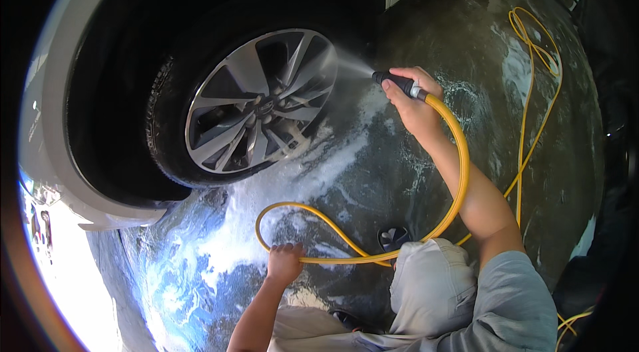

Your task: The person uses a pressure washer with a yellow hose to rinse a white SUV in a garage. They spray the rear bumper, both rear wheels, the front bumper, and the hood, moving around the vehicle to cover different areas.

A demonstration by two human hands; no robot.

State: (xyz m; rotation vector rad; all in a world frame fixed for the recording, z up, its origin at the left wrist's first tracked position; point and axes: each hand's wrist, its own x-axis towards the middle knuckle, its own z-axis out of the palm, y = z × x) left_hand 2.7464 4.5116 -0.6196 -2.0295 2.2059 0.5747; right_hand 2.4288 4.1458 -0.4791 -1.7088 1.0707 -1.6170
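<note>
Well, I see the right hand (414, 100) extended far, gripping the nozzle (391, 83); left hand (285, 264) nearer, clasping the hose (464, 159); wet floor (373, 185) spreads right of the tire (158, 135).

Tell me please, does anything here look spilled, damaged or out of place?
Nothing looks clearly damaged. White foam lies on the wet floor below the wheel, but it hardly seems odd: the right hand aims a spraying nozzle at that wheel. The left hand holds the yellow hose.
</note>
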